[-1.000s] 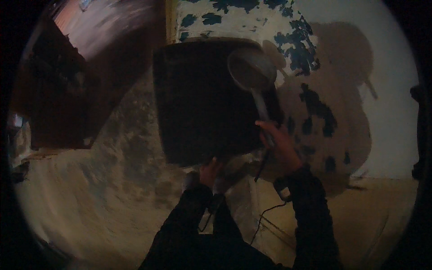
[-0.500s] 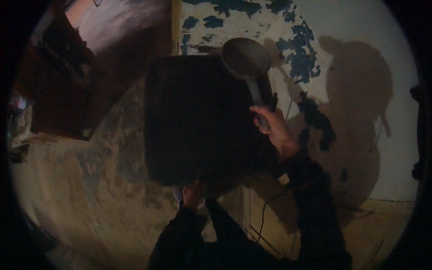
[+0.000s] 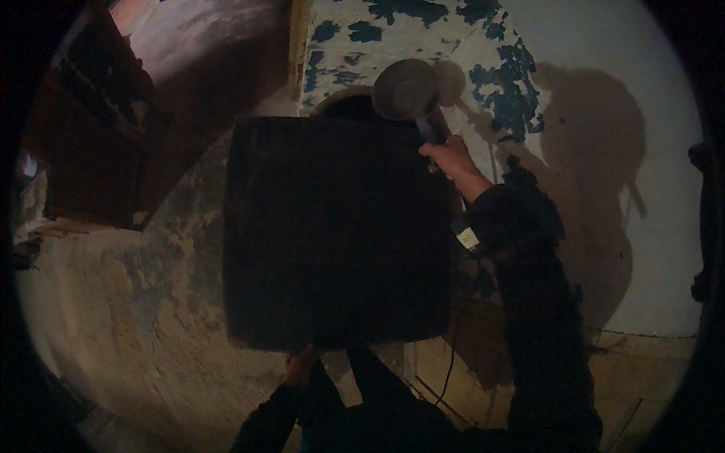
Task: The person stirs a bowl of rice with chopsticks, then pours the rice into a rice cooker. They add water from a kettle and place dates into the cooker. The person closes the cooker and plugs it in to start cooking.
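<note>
A large dark, roughly square panel (image 3: 340,234) takes up the middle of the view, too dark for its surface to show. My left hand (image 3: 300,366) is closed at its near edge; the fingertips are partly hidden under it. Beyond the panel's far edge, part of a dark round opening with a pale rim (image 3: 332,98) shows. Above that rim my right hand (image 3: 455,160) grips the handle of a small grey saucepan (image 3: 405,89), its bowl pointing away from me. Whether anything is in the bowl is too dim to tell.
A wall with peeling dark paint (image 3: 506,83) stands at the far right, carrying my shadow. Dark wooden furniture (image 3: 98,143) is at the left. A pale tag-like piece (image 3: 468,238) and a black cable (image 3: 451,362) lie right of the panel. The floor (image 3: 151,317) is worn.
The dark panel and my left hand have moved nearer and slightly left, uncovering part of the round opening. My right hand has moved farther away, and the saucepan has tilted.
</note>
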A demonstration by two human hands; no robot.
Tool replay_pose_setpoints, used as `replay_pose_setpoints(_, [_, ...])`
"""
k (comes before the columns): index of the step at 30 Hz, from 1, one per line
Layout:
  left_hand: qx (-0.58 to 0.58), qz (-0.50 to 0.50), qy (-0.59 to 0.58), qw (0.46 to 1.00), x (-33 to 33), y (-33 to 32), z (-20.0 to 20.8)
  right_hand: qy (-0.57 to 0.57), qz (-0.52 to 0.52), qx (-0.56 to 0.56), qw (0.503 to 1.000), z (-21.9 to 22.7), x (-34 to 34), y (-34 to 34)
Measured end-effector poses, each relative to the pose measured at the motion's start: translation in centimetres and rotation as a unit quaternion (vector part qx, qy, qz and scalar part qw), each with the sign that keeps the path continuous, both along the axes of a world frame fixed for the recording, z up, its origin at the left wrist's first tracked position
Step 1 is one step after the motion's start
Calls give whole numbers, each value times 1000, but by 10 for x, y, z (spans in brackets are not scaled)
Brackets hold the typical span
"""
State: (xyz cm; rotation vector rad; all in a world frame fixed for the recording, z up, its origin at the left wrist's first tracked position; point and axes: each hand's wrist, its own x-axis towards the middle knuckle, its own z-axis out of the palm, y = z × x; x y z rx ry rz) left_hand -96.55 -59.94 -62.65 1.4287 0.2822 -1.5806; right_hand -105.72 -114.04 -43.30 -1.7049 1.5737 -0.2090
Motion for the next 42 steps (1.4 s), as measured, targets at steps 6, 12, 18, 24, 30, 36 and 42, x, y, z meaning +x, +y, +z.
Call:
replay_pose_setpoints(6, [0, 63, 86, 994, 13, 9, 28, 71, 35, -39, 996, -37, -3, -4])
replay_pose_setpoints(12, [19, 50, 66, 996, 14, 12, 31, 66, 55, -47, 995, -66, -13, -19])
replay_pose_setpoints(18, [34, -7, 58, 998, 16, 30, 30, 79, 60, -43, 994, -75, -14, -20])
replay_pose_setpoints(24, [32, -1, 65, 997, 18, 48, 34, 58, 46, -9, 997, -71, -16, -14])
replay_pose_setpoints(30, [19, 46, 59, 997, 9, 54, 42, 109, 104, 0, 989, -74, -16, -18])
replay_pose_setpoints(36, [53, 29, 72, 996, 11, 57, 42, 134, 94, -26, 986, -81, -20, -16])
replay_pose_setpoints(42, [29, 5, 45, 999, 11, 60, 38, 199, 127, -97, 967, -83, -24, -10])
